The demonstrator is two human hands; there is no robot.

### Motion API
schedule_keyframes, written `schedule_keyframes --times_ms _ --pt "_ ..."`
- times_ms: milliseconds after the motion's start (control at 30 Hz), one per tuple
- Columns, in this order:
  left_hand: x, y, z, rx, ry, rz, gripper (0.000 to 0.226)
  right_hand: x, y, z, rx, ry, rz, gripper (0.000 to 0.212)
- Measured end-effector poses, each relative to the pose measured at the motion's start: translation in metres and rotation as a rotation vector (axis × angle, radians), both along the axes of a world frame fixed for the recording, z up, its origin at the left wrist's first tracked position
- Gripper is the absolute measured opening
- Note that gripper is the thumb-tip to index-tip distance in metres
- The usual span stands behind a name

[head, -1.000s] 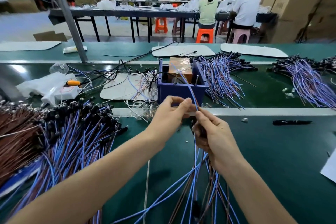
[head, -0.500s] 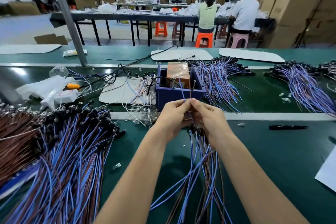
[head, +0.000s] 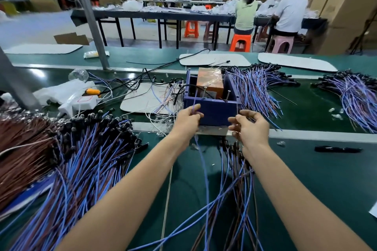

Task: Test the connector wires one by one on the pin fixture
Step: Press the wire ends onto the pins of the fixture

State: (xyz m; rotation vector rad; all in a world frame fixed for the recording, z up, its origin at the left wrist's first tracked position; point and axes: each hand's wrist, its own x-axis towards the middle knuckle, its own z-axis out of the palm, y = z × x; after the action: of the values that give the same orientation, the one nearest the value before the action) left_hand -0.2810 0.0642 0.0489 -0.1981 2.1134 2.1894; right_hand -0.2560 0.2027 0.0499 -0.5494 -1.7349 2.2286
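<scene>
Just near of the pin fixture, at its left corner: pinching one blue wire between thumb and fingertips of the left hand, top end up toward an upright pin inside the blue box; cannot tell whether touching. Rest of that wire running near, across the green belt. At the right corner, right hand curled, thumb against fingertips; cannot tell whether holding anything. Under that wrist, a loose bundle of blue and brown wires. Inside the box, an orange block. Left, a big wire heap; right of the fixture, another heap; further right, a black pen.
</scene>
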Motion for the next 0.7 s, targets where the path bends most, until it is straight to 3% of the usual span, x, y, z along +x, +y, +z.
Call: schedule_keyframes --times_ms 67,133,233,500,700 --pt "-0.010 0.001 -0.002 -0.119 -0.009 -0.004 0.025 -0.013 -0.002 -0.008 0.032 -0.031 -0.031 0.022" --pt "-0.017 0.002 -0.008 -0.240 0.031 0.024 0.038 -0.022 -0.004 -0.015 0.064 -0.046 -0.049 0.023" --pt "-0.024 0.006 -0.017 -0.346 0.110 0.078 0.036 -0.031 -0.008 -0.026 0.107 -0.042 -0.055 0.021" --pt "-0.037 0.010 -0.023 -0.407 0.221 0.242 0.021 -0.037 -0.009 -0.038 0.102 0.017 -0.163 0.024" --pt "-0.043 0.009 -0.024 -0.434 0.220 0.230 0.021 -0.036 -0.008 -0.038 0.114 0.052 -0.213 0.023"
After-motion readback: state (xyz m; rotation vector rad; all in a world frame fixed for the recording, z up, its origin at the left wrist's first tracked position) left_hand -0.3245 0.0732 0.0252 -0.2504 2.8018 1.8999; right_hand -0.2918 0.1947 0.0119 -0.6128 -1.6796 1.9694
